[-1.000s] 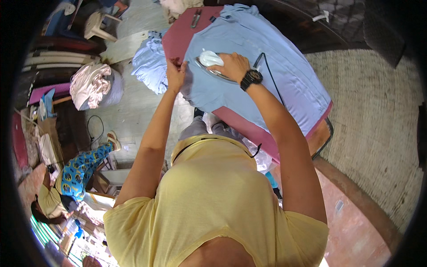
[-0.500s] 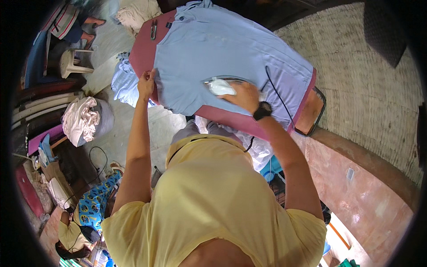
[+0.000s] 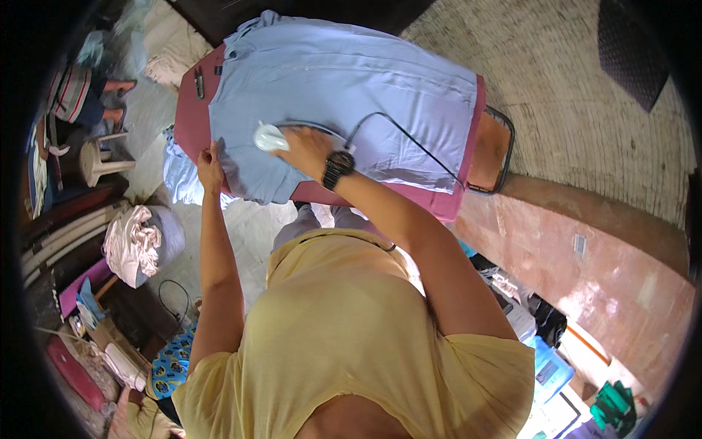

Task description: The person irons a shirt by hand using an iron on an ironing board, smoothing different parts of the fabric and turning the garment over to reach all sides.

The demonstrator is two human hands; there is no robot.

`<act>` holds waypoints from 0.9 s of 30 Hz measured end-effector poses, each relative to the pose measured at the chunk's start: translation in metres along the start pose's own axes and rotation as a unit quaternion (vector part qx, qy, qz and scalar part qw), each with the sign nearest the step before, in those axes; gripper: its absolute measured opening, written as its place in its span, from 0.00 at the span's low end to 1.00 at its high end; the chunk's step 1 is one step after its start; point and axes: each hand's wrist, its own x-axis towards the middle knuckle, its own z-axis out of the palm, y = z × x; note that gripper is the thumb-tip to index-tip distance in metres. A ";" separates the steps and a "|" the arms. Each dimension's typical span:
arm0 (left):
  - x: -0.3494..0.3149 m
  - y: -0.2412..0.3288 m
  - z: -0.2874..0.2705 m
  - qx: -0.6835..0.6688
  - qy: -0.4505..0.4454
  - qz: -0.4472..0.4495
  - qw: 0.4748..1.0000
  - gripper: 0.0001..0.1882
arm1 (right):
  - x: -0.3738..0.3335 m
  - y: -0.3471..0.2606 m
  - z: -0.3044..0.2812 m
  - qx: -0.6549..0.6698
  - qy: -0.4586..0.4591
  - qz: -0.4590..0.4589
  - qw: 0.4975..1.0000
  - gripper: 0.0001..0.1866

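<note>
A light blue shirt (image 3: 329,88) lies spread over a maroon ironing board (image 3: 191,124). My right hand (image 3: 311,152), with a black watch on its wrist, is closed around a clothes iron (image 3: 270,137) with a white front, which rests on the shirt. The iron's black cord (image 3: 409,137) curves across the cloth to the right. At the shirt's left edge, my left hand (image 3: 211,168) pinches the fabric between thumb and fingers. Small dark thread snips (image 3: 199,83) lie on the board's bare upper left part.
A brown panel with a black frame (image 3: 490,154) juts from the board's right end. Left of me stand a pale stool (image 3: 93,162) and a bundle of pale cloth (image 3: 131,245). A person's feet (image 3: 117,102) show at upper left; another person (image 3: 150,417) is at lower left.
My right hand has slid the iron leftward over the shirt, closer to my left hand. My left hand keeps its pinch on the edge. The whole view has shifted somewhat.
</note>
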 end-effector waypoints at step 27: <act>-0.189 0.086 0.108 0.094 -0.246 0.537 0.802 0.11 | -0.164 0.168 -0.171 -0.134 -0.117 0.070 0.981 0.31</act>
